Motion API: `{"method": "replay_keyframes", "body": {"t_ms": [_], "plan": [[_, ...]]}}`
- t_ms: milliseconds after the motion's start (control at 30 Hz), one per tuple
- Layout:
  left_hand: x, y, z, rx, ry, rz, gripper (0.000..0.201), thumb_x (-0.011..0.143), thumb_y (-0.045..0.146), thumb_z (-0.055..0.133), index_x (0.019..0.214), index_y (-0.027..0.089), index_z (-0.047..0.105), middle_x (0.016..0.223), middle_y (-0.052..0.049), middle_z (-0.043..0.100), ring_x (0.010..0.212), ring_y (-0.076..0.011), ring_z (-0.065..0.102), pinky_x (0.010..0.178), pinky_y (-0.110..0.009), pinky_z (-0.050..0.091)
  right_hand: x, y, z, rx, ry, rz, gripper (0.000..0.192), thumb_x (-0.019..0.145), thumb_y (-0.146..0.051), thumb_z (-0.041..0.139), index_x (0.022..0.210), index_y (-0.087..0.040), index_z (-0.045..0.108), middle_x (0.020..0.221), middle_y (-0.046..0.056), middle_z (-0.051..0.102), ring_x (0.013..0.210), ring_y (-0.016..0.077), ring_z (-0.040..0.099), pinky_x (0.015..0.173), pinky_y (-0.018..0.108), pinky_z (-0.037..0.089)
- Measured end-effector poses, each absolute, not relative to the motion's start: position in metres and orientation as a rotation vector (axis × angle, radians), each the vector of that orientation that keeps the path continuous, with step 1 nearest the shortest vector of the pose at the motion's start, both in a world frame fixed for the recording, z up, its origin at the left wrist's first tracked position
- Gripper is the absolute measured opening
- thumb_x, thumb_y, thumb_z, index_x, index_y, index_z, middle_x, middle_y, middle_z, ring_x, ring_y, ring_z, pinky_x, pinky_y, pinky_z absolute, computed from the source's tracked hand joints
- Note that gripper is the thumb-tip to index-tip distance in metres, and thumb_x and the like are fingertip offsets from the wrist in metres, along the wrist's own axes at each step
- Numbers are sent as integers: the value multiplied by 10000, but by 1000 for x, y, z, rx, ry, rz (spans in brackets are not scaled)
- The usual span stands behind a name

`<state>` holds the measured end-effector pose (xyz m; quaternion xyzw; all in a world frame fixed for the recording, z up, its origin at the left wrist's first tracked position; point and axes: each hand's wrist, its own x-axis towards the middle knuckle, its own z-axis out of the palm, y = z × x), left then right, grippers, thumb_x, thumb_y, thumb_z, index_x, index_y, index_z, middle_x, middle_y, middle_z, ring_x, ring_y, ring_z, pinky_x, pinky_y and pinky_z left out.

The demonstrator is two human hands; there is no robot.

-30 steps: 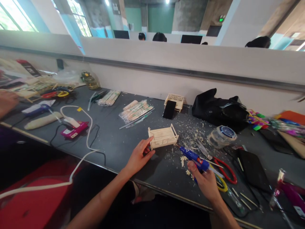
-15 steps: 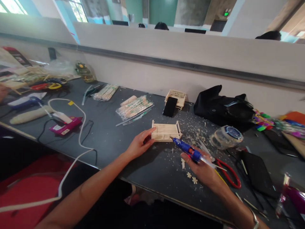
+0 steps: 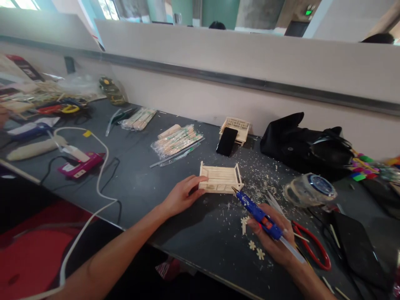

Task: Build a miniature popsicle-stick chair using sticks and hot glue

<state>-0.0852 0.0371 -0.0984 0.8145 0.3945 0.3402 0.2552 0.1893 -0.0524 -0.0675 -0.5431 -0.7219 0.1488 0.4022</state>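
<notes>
A small model bench of pale wooden sticks (image 3: 220, 177) rests on the dark table. My left hand (image 3: 183, 195) grips its left end between thumb and fingers. In my right hand (image 3: 276, 233) is a blue hot glue gun (image 3: 259, 214), with a clear glue stick poking out of its back. The nozzle points at the bench's front right corner; whether it touches cannot be made out. Small wooden flower shapes (image 3: 260, 253) lie on the table left of my right hand. Behind the bench, a black phone (image 3: 227, 141) leans against a second small wooden model (image 3: 239, 125).
Red-handled scissors (image 3: 312, 246) lie beside my right wrist. A clear jar (image 3: 309, 189) and a black bag (image 3: 306, 143) stand at the right. Wrapped wooden sticks (image 3: 178, 141) lie behind my left hand. A white cable (image 3: 101, 177) runs past a magenta power strip (image 3: 81, 164). Wood crumbs surround the bench.
The glue gun's tip has shifted slightly right along the bench's front edge towards its right corner. My left hand keeps its hold on the bench. The whole view has turned a little.
</notes>
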Motion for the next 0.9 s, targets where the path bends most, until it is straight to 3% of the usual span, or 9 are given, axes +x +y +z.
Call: {"method": "replay_keyframes", "body": {"t_ms": [167, 300, 433, 633, 800, 900], "plan": [[-81, 30, -85, 2112, 1061, 910, 267, 905, 398, 548, 1077, 208, 625, 707, 24, 575, 617, -130, 526, 643, -248, 446, 186, -58, -61, -1310, -1743, 378, 171, 815, -414, 671, 759, -253, 659, 652, 2, 659, 567, 171, 621, 551, 300, 527], [-81, 23, -67, 1965, 1045, 903, 255, 850, 399, 617, 998, 191, 625, 602, 66, 487, 566, -112, 476, 595, -232, 414, 184, -68, -63, -1404, -1563, 515, 274, 787, -518, 684, 753, -247, 685, 693, 32, 702, 595, 202, 645, 575, 334, 558], [-85, 22, -59, 1826, 974, 882, 221, 853, 395, 604, 875, 177, 628, 621, 45, 507, 575, -109, 497, 567, -230, 405, 183, -69, -57, -1443, -1422, 747, 344, 756, -575, 701, 776, -232, 724, 692, 46, 733, 594, 216, 671, 549, 318, 573], [-86, 27, -67, 1589, 893, 982, 252, 840, 379, 628, 966, 161, 625, 657, 43, 514, 543, -98, 503, 541, -242, 429, 179, -52, -26, -1564, -1323, 798, 477, 666, -654, 722, 692, -178, 746, 642, 76, 736, 510, 191, 633, 454, 281, 527], [-81, 26, -65, 1530, 925, 1033, 318, 835, 420, 637, 999, 148, 639, 627, 60, 461, 535, -95, 493, 538, -245, 419, 170, -38, -17, -1530, -1348, 751, 442, 647, -625, 739, 670, -184, 738, 611, 63, 722, 454, 155, 574, 409, 263, 475], [-79, 25, -62, 1500, 931, 1053, 337, 830, 434, 642, 1000, 144, 640, 622, 61, 453, 539, -97, 490, 549, -252, 426, 166, -33, -17, -1510, -1382, 756, 423, 661, -613, 728, 665, -190, 735, 605, 62, 717, 516, 192, 623, 398, 263, 469]]}}
